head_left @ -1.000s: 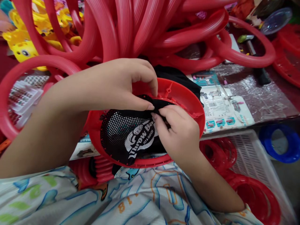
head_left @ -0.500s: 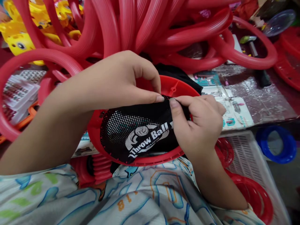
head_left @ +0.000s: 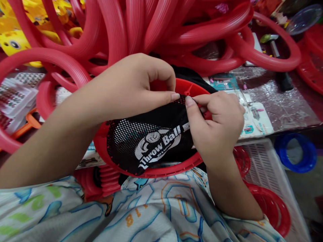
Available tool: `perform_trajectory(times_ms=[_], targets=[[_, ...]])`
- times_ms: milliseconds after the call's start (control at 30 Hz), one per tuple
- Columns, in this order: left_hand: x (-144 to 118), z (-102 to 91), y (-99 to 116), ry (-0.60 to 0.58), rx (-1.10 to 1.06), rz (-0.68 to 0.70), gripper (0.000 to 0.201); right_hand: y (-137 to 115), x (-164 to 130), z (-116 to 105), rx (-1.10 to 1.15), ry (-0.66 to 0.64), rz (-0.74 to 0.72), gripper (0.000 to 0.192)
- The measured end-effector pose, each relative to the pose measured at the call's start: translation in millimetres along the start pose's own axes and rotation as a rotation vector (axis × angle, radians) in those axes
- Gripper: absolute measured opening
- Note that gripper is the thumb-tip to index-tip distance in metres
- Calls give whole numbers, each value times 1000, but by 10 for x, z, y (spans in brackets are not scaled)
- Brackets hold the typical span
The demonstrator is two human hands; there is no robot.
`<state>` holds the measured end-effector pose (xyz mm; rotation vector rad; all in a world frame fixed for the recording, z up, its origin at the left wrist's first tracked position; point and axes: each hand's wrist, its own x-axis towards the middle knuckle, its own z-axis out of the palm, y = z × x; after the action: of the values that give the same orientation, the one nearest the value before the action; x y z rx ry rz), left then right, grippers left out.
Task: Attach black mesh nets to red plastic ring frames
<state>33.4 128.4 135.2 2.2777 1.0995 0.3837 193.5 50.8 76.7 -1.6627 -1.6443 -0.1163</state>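
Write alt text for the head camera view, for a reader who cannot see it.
Two bare hands pinch the upper edge of a black mesh net printed "Throw Ball" against a red plastic ring frame: left hand, right hand. Loose red rings are piled behind; a white crate sits at right.

Hands hide mesh's [head_left: 151, 141] far edge

Left hand [head_left: 131, 87], right hand [head_left: 217, 124]: fingers pinched, thumb tips nearly meeting.
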Motion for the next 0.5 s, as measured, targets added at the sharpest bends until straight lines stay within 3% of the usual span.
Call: perform_trajectory(times_ms=[300,500], targets=[[-12,27,-53,50,55,47,18,55,-20,-46,1,-39,-49,15],[-31,37,-76,38,34,-12,26,157,-62,-134,134,-31,-70,10]])
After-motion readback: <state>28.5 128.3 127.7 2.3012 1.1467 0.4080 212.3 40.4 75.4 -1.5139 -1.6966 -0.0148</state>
